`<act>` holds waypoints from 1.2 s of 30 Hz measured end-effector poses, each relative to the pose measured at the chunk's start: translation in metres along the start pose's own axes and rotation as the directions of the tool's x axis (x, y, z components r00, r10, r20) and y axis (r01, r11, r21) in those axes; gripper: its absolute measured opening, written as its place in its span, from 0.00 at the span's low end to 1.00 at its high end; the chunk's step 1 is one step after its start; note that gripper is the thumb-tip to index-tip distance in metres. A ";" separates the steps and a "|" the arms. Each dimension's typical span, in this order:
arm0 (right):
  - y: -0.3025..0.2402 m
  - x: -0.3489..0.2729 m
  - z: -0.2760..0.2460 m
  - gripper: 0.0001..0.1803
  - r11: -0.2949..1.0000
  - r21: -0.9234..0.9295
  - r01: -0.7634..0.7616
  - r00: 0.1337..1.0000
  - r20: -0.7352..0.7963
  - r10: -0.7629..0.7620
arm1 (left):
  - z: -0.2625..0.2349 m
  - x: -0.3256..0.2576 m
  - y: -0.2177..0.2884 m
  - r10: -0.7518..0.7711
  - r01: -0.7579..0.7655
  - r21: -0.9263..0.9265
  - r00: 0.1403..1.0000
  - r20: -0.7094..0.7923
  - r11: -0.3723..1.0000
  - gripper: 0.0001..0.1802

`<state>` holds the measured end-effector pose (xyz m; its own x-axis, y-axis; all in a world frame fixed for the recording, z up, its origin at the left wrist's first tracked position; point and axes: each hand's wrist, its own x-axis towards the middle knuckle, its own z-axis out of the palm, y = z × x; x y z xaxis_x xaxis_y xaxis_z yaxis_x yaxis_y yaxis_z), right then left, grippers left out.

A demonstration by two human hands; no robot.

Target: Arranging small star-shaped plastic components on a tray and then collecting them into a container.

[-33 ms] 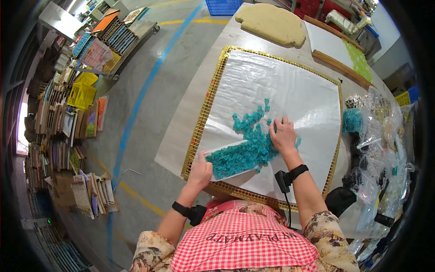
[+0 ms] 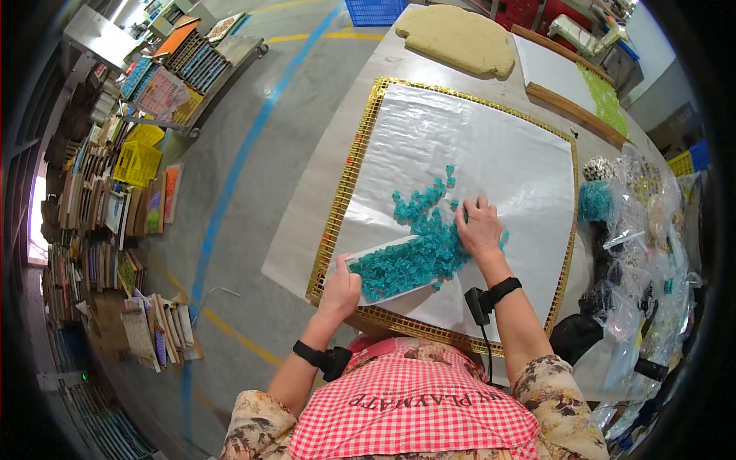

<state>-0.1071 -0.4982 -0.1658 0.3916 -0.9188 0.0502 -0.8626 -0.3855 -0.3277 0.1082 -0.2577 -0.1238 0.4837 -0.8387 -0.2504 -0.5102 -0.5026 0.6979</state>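
Note:
My left hand (image 2: 342,288) is closed on the left end of a shallow white tray (image 2: 408,294) heaped with small translucent teal pieces, perhaps beads. From the tray's open right end the teal pieces (image 2: 438,241) spill in a pile onto a white sheet (image 2: 475,146). At the right edge of that pile rests my right hand (image 2: 481,228), palm down, its fingers apart and slightly curved. A few pieces lie beside its outer edge; anything under the palm is hidden. Beneath the sheet is a gold mesh-edged panel (image 2: 360,157).
A yellowish slab (image 2: 460,40) lies at the table's far end. Wooden strips (image 2: 579,115) flank a white board with green pieces (image 2: 603,100). Clear plastic bags (image 2: 640,230) crowd the right side. Stacked boards (image 2: 159,326) and a loaded cart (image 2: 222,77) stand on the left floor.

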 end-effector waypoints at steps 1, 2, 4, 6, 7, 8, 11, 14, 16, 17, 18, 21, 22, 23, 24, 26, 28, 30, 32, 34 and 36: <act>0.000 0.001 -0.002 0.12 1.000 0.013 -0.028 1.000 0.001 0.028 | 0.005 0.003 0.001 0.063 -0.061 0.029 0.997 -0.055 0.998 0.25; 0.000 0.000 -0.004 0.12 1.000 0.022 -0.021 1.000 -0.009 0.021 | 0.008 0.004 0.001 0.070 -0.069 0.029 0.996 -0.055 0.997 0.25; -0.004 -0.004 -0.005 0.12 0.999 -0.037 0.000 1.000 0.010 0.001 | 0.009 0.001 -0.002 0.015 -0.015 0.003 1.000 -0.017 1.000 0.26; -0.012 -0.013 -0.005 0.12 1.000 -0.004 0.006 1.000 0.027 -0.006 | 0.008 -0.003 -0.006 0.028 -0.028 0.002 1.000 0.004 1.000 0.26; -0.014 -0.014 -0.005 0.12 1.000 -0.002 -0.021 0.997 0.076 0.021 | 0.008 -0.003 -0.007 0.042 -0.042 -0.005 0.999 0.023 0.999 0.26; -0.016 -0.017 -0.006 0.12 1.000 0.018 0.019 0.999 0.034 -0.020 | 0.008 -0.004 -0.007 0.047 -0.047 -0.009 0.999 0.018 0.999 0.26; -0.029 -0.031 -0.004 0.13 0.996 0.044 0.080 0.995 -0.065 -0.077 | 0.009 -0.010 -0.005 0.096 -0.098 0.060 0.995 0.038 0.993 0.26; -0.038 -0.037 -0.002 0.13 0.995 0.054 0.086 0.991 -0.103 -0.080 | 0.011 -0.013 0.000 -0.063 0.066 -0.050 0.997 0.053 0.997 0.26; -0.045 -0.041 -0.001 0.13 0.991 0.100 0.092 0.992 -0.095 -0.083 | 0.013 -0.014 0.000 -0.073 0.079 -0.092 0.996 0.058 0.993 0.27; -0.048 -0.043 -0.001 0.12 0.987 0.143 0.077 0.994 -0.088 -0.065 | 0.016 -0.014 -0.001 -0.066 0.069 -0.053 0.996 0.060 0.996 0.27; -0.054 -0.046 -0.001 0.12 0.984 0.150 0.091 0.993 -0.093 -0.078 | 0.019 -0.014 -0.002 -0.076 0.079 -0.058 0.996 0.053 0.995 0.27; -0.083 -0.065 0.000 0.10 0.958 0.271 0.093 0.993 0.044 -0.109 | 0.026 -0.017 -0.011 -0.087 0.090 -0.073 0.995 0.049 0.993 0.27; -0.090 -0.070 -0.002 0.10 0.952 0.280 0.126 0.992 -0.007 -0.129 | 0.027 -0.018 -0.014 -0.113 0.121 -0.109 0.991 0.074 0.987 0.28; -0.097 -0.074 -0.006 0.10 0.926 0.337 0.172 0.985 -0.027 -0.173 | 0.028 -0.019 -0.017 -0.083 0.087 -0.083 0.995 0.049 0.993 0.28; -0.102 -0.077 -0.009 0.10 0.907 0.382 0.176 0.982 -0.001 -0.190 | 0.029 -0.020 -0.020 -0.091 0.098 -0.126 0.994 0.060 0.987 0.29; -0.109 -0.084 -0.018 0.13 0.886 0.400 0.234 0.960 0.051 -0.276 | 0.031 -0.023 -0.025 -0.100 0.112 -0.169 0.992 0.079 0.979 0.30; -0.107 -0.087 -0.027 0.18 0.761 0.483 0.434 0.836 0.100 -0.540 | 0.033 -0.022 -0.029 -0.022 0.034 -0.251 0.998 0.053 0.967 0.30; -0.090 -0.080 -0.035 0.19 0.764 0.533 0.364 0.835 0.177 -0.521 | 0.035 -0.022 -0.035 -0.034 0.048 -0.256 0.998 0.060 0.966 0.29; -0.060 -0.059 -0.040 0.17 0.740 0.564 0.366 0.915 -0.072 -0.397 | 0.036 -0.022 -0.041 -0.035 0.051 -0.298 0.997 0.062 0.953 0.29; -0.015 -0.038 -0.049 0.16 0.841 0.429 0.328 0.941 -0.223 -0.254 | 0.034 -0.022 -0.047 0.079 -0.049 -0.457 0.996 0.047 0.888 0.30; 0.028 -0.034 -0.058 0.17 0.994 0.100 0.037 0.989 -0.146 -0.022 | 0.029 -0.027 -0.049 0.073 -0.028 -0.589 0.996 0.052 0.808 0.31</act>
<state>-0.1629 -0.4831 -0.1223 0.3591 -0.9127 0.1949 -0.8115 -0.4085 -0.4179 0.0992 -0.2164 -0.1710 0.4073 -0.8828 -0.2338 -0.0066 -0.2588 0.9659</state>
